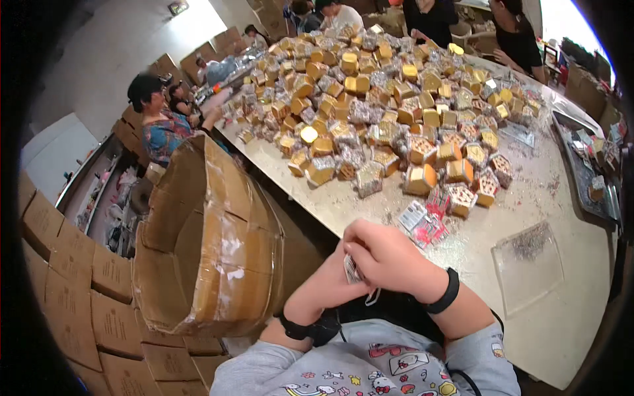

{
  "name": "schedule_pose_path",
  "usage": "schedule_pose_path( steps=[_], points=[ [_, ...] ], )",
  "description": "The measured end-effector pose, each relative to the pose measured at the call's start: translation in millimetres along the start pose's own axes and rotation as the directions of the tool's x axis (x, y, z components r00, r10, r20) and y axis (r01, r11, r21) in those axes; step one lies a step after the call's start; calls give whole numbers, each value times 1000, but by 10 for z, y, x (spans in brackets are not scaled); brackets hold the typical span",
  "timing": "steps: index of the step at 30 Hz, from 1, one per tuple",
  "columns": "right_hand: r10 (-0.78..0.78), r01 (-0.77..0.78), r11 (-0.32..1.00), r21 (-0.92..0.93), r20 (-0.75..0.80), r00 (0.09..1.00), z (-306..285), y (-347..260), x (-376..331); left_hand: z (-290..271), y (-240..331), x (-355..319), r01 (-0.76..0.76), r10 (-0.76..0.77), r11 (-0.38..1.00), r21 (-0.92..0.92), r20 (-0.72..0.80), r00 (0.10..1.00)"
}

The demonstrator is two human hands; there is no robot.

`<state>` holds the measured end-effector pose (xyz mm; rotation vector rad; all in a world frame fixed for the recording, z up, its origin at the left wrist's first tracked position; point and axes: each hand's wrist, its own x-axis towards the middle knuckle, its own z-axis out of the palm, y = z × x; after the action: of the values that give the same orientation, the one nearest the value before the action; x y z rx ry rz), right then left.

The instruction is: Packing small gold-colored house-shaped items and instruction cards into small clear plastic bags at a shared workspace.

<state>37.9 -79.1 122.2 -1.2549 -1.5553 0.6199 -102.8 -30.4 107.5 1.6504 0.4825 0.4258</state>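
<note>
Both my hands are together close to my chest, at the near edge of a long table (561, 330). My right hand (389, 257) curls over a small flat packet (351, 269) with printed wrapping. My left hand (333, 280) grips the same packet from below. Each wrist wears a black band. Just beyond my hands, a few more small red and white packets (426, 221) lie on the tabletop. Further out, a big heap of small gold and patterned boxes (383, 105) covers the table.
An open cardboard carton (205, 244) taped with clear tape stands at my left, above stacked flat cartons (79, 290). A clear plastic tray (528, 264) lies at right. Several other people sit around the table's far and left sides.
</note>
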Motion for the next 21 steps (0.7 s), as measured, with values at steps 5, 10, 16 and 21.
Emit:
schedule_pose_path(
  steps=[5,10,16,21],
  points=[
    [-74,75,996,-55,23,997,34,-46,-37,-62,-175,9,-47,46,997,-61,-4,999],
    [-73,74,996,-59,11,997,20,-67,-74,-122,-258,-108,-21,4,953,-303,-56,998],
    [-11,10,1000,20,41,999,0,-41,-77,-135,-389,-31,-169,157,955,-244,-67,985],
    [-52,53,999,13,-64,997,-27,57,23,-140,-272,5,-33,11,974,-225,-99,995]
  ],
)
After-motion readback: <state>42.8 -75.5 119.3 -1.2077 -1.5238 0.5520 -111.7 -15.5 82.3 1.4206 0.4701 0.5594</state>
